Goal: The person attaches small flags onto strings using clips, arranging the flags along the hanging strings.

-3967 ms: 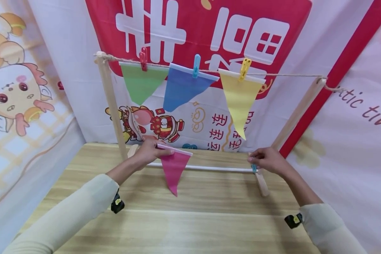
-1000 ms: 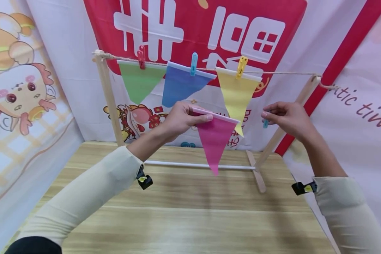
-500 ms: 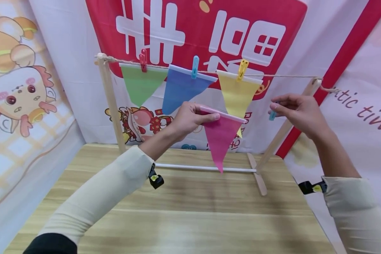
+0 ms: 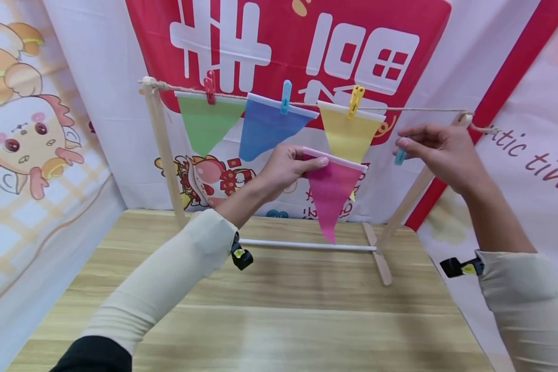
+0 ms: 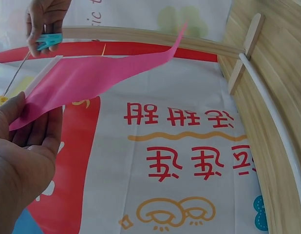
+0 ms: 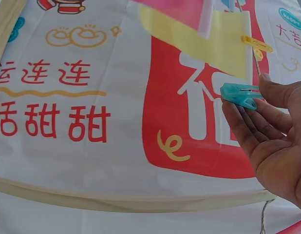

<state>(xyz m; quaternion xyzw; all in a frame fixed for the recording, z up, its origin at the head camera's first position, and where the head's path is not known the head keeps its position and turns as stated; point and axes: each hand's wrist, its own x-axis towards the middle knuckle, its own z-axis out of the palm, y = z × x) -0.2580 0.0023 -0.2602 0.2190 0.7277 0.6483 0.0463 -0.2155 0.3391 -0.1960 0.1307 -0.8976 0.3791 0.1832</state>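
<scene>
A pink pennant (image 4: 333, 188) with a white top band hangs from my left hand (image 4: 283, 168), whose thumb and fingers pinch its upper left corner. It partly covers the yellow pennant (image 4: 349, 132) behind it. My right hand (image 4: 446, 152) pinches a light blue clothespin (image 4: 401, 156) below the twine (image 4: 428, 109), near the right post. In the right wrist view the clothespin (image 6: 240, 93) lies between thumb and fingertips. Along the twine hang a green pennant (image 4: 209, 121) under a red clothespin (image 4: 210, 88), a blue pennant (image 4: 272, 126) under a blue clothespin (image 4: 285, 97), and the yellow one under a yellow clothespin (image 4: 355, 101).
Wooden posts stand at left (image 4: 164, 155) and right (image 4: 406, 204), joined low down by a white rod (image 4: 307, 245). The frame's right foot (image 4: 378, 258) rests on the wooden table (image 4: 283, 320). Printed cloth (image 4: 97, 103) surrounds the back and sides.
Over four seconds both hands have risen from near the table. The left has carried the pink pennant up and rightward; the right has lifted the light blue clothespin towards the twine.
</scene>
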